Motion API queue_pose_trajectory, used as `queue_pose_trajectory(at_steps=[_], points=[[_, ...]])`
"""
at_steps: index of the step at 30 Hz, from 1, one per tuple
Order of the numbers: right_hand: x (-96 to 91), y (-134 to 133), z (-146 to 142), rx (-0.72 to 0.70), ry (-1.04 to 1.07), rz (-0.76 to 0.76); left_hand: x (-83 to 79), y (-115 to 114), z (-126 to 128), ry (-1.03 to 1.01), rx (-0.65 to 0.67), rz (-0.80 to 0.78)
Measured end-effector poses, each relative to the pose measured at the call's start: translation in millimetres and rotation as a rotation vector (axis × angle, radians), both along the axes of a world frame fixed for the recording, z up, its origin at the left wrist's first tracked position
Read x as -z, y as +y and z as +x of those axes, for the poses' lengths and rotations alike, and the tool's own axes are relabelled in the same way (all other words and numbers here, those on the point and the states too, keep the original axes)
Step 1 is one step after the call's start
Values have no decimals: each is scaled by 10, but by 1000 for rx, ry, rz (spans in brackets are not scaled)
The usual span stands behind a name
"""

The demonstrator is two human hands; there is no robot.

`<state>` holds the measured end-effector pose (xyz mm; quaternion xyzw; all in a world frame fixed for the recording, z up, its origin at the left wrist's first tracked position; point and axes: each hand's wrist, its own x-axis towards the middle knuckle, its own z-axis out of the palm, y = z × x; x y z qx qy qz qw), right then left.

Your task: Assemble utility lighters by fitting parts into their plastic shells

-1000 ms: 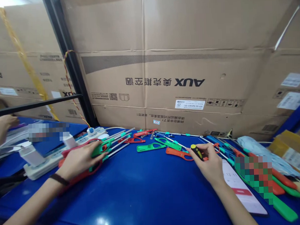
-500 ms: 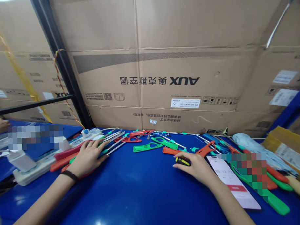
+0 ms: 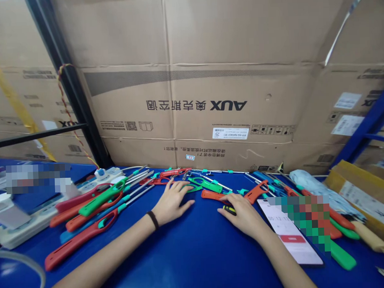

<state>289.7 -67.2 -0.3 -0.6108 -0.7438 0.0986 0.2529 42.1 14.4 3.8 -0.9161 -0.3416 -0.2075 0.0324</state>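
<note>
My left hand (image 3: 171, 203) is open, fingers spread, over the near end of a green lighter casing (image 3: 196, 186). Whether the fingertips touch it I cannot tell. A second green casing (image 3: 213, 186) lies just right of it, and red casings (image 3: 177, 173) lie behind. My right hand (image 3: 246, 217) is closed around a black-and-yellow screwdriver (image 3: 229, 210); its blade is hidden. An orange casing (image 3: 210, 195) lies just beyond the right fingers, another orange casing (image 3: 258, 192) to their right. Several long-necked lighters, among them a red lighter (image 3: 83, 237) and a green lighter (image 3: 103, 199), lie left of my left arm.
A phone (image 3: 296, 256) with a running timer lies right of my right arm. Beyond it are more coloured handles (image 3: 343, 256), a pale blue bag (image 3: 313, 186) and a carton (image 3: 347, 176). A white power strip (image 3: 21, 234) runs along the left; a large cardboard box (image 3: 191, 43) walls the back.
My left hand has left the lighters on the left and moved right to the green casing. My right hand stays near the orange casing with the screwdriver. The view has shifted slightly right.
</note>
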Motion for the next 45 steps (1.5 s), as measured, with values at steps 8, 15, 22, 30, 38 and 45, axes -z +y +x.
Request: queue_pose_trajectory(at_steps=[8, 15, 22, 30, 38, 45], points=[[-90, -5, -38, -4, 61, 52, 62, -215, 107, -58, 280, -104], [35, 69, 305, 453, -237, 0, 69, -158, 41, -83, 323, -153], [-17, 20, 8, 108, -88, 0, 92, -182, 35, -105, 330, -131], [100, 112, 211, 157, -113, 28, 88, -182, 28, -101, 351, -136], [-36, -12, 101, 78, -115, -46, 88, -189, 34, -143, 464, -142], [-11, 6, 144, 63, -129, -16, 77, -200, 38, -172, 499, -131]])
